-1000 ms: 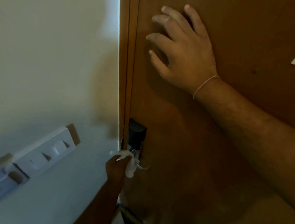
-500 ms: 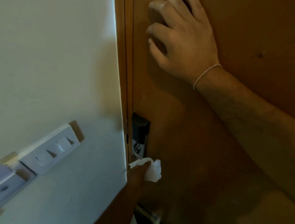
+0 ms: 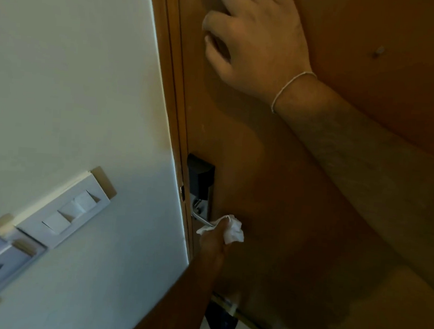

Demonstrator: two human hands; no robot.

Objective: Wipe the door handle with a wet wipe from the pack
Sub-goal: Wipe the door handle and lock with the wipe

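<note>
1. The left hand [image 3: 211, 241] is reaching up from below and bunching the wet wipe [image 3: 227, 230] in its fingers, pinching it closed around the free end of the door handle [image 3: 201, 219]; the individual fingertips are hidden behind the wipe and the back of the hand.
2. The handle is showing as a thin, shiny metal lever, sitting low on the wooden door [image 3: 274, 182], just under the dark lock plate [image 3: 199, 178] and close to the door's edge.
3. The right hand [image 3: 256, 43] is lying flat on the door well above the lock, fingers spread and holding nothing (likely bracing the panel so it is not swinging).
4. The wipe is looking soft, light and limp, so it is probably folding around the lever easily; being damp, it may be sliding on smooth metal, and a full wrap gripped from underneath seems the sensible hold.
5. The lever itself is looking rigid, though pressing hard could be turning it downward.
</note>
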